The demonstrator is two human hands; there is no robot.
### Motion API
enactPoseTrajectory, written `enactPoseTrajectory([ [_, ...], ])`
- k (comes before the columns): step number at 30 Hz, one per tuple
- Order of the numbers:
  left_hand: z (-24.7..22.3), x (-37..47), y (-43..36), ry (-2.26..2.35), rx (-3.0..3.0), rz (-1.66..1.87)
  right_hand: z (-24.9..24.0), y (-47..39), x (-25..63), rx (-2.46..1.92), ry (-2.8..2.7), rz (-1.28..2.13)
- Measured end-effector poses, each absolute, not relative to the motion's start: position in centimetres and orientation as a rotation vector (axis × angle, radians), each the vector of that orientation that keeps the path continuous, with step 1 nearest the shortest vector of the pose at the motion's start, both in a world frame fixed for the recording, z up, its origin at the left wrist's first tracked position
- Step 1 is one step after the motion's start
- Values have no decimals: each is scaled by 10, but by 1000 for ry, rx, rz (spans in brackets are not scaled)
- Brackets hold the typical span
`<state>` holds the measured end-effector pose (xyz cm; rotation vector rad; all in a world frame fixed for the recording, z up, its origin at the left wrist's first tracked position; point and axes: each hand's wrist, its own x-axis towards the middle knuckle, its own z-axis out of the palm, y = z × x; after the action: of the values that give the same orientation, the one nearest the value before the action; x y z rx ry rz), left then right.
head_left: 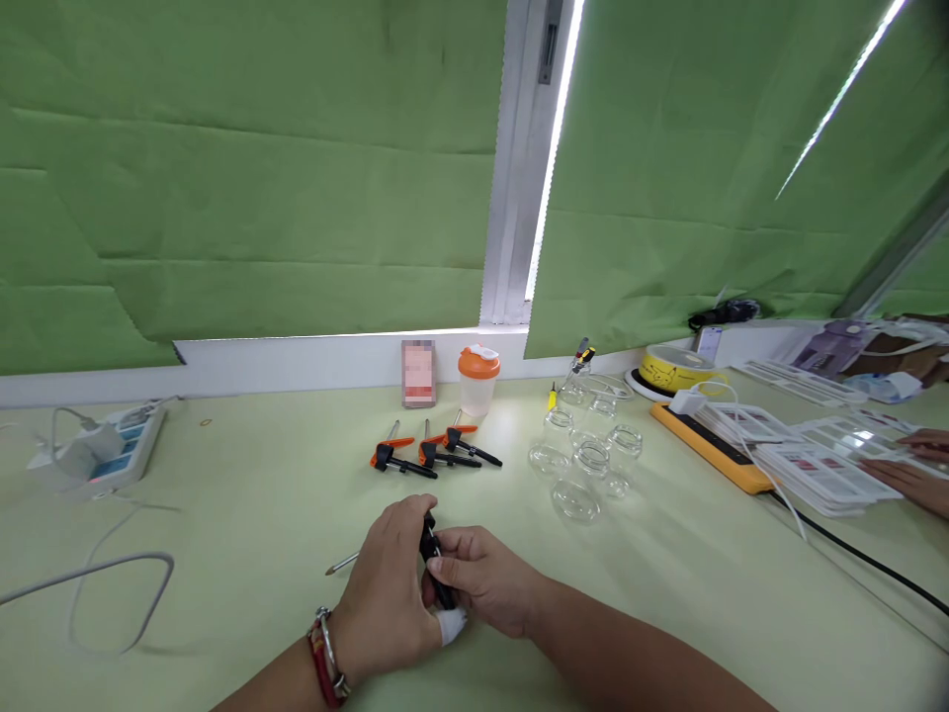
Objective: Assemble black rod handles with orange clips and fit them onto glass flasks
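Note:
Near the front of the table, both hands are closed around one black tool (437,562). My left hand (389,583) wraps its upper end from the left, and white tape covers the thumb tip. From the right, my right hand (489,578) pinches the tool's lower part between thumb and fingers. A thin metal rod (342,564) sticks out left from beneath my left hand; its other end is hidden. Just beyond lie three black tools with orange levers and metal rods: a left one (400,460), a middle one (449,455) and a right one (473,445).
Several clear glass jars (591,460) stand to the right. Behind are an orange-lidded cup (478,381) and a phone (419,374). An orange power strip (708,450) lies farther right, near white trays (830,475) and another person's hands (915,475). A white power strip (129,450) and cable are left.

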<state>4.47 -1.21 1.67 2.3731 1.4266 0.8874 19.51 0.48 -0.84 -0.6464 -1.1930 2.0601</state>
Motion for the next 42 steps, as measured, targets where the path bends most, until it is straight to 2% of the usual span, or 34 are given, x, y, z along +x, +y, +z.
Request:
enactPoseTrajectory([
  [5,32,35,-10,1434,2047,753,-13,16,204,-767,-1356,1956],
  [12,48,23,0,1013,1219,592,-30,50,221,-1194,-1874,931],
  [20,47,25,0,853,912,512,-24,68,200,-1370,-2244,505],
  [33,37,18,8,838,912,395,-6,56,221,-1302,-2339,674],
  [37,36,17,9,813,917,393,4,50,228,-1257,-2044,1139],
  [40,36,18,9,820,928,387,14,45,228,-1073,-1746,1547],
  [42,37,19,10,814,934,390,20,40,226,-946,-1640,1704],
])
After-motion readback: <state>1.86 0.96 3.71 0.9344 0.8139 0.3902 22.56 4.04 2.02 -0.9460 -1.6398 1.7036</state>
